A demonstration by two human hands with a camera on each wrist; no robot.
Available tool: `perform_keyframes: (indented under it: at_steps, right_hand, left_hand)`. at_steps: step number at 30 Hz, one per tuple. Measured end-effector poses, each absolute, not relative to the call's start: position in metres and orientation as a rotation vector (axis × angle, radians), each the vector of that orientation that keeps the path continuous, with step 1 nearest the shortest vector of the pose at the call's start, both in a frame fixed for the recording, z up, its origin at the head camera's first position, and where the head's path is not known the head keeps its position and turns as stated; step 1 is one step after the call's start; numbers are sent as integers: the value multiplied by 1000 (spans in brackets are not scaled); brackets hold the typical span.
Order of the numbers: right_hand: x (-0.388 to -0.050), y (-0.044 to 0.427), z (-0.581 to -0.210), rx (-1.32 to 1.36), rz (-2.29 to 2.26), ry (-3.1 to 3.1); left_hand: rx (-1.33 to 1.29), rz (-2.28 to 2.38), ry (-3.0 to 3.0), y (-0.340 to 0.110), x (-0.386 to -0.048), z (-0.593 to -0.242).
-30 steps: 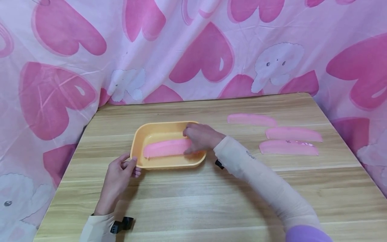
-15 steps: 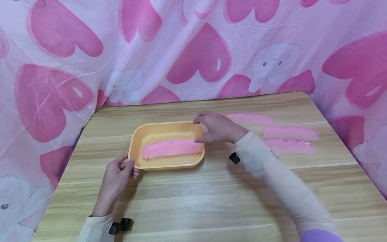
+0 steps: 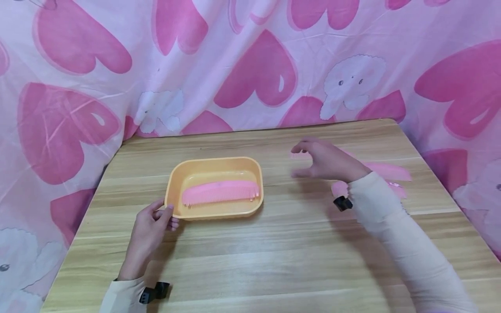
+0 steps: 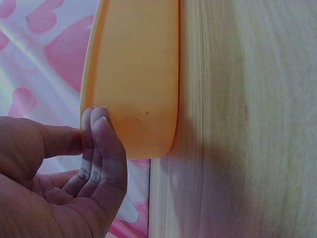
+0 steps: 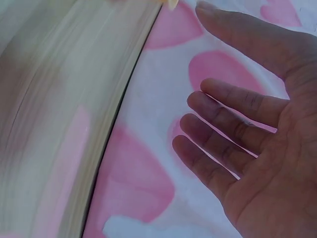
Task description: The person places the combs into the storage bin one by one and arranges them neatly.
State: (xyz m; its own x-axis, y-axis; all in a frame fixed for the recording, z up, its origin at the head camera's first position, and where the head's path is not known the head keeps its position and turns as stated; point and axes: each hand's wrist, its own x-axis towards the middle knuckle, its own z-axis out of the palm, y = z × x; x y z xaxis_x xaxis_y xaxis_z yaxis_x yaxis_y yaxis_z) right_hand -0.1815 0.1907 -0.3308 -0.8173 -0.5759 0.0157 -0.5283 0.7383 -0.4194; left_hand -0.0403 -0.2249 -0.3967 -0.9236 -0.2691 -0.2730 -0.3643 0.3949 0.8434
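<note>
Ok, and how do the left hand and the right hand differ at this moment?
The left hand pinches the near left corner of the tub; the right hand holds nothing. The left hand's thumb and fingers meet at the rim, while the right hand's are spread apart. The left hand is at the tub; the right hand is off to its right, partly hiding the pink combs. Both wear pale sleeves.
</note>
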Motion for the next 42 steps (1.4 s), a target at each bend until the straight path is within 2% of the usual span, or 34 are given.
perform_keyframes:
  at_steps: [23,42]
  right_hand:
    - [-166,305,-356,-567,-680,2824]
    - [-165,366,-389,-553,-587,2874]
  left_hand:
    - [-606,1560,2530,-225,-42,-396]
    - [-553,1606,2543,-225,-40,-396]
